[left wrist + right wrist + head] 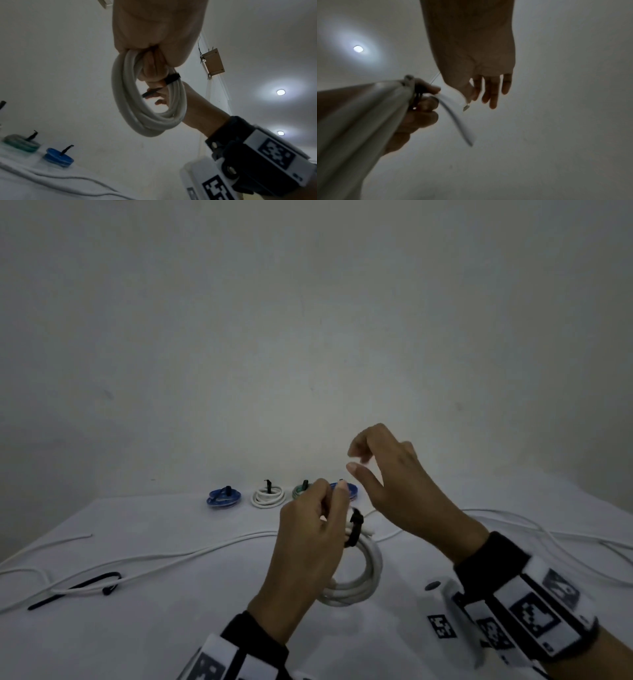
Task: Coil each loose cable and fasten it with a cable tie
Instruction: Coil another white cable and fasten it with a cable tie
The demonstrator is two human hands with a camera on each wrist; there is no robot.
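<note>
- A loose black cable tie (73,589) is seen lying on the white table (171,628) at the near left, across a loose white cable (191,553) that is stretched over the cloth.
- A white coiled cable (356,580) is held above the table by the left hand (308,542); the fingers are curled through and around the loops, as is shown in the left wrist view.
- A black cable tie (354,527) is wrapped around the top of that coil, just beside the left thumb.
- The right hand (394,484) is raised just beyond the coil and is apart from it; the thumb and forefinger are brought near each other, and the cable's small white plug end (466,106) appears to be pinched there in the right wrist view, though the picture is blurred.
- Four tied coils are lined along the far edge: a blue coil (224,498), a white coil (269,496), a green coil (301,489) and a second blue coil (351,491), the last two partly hidden by the left hand.
</note>
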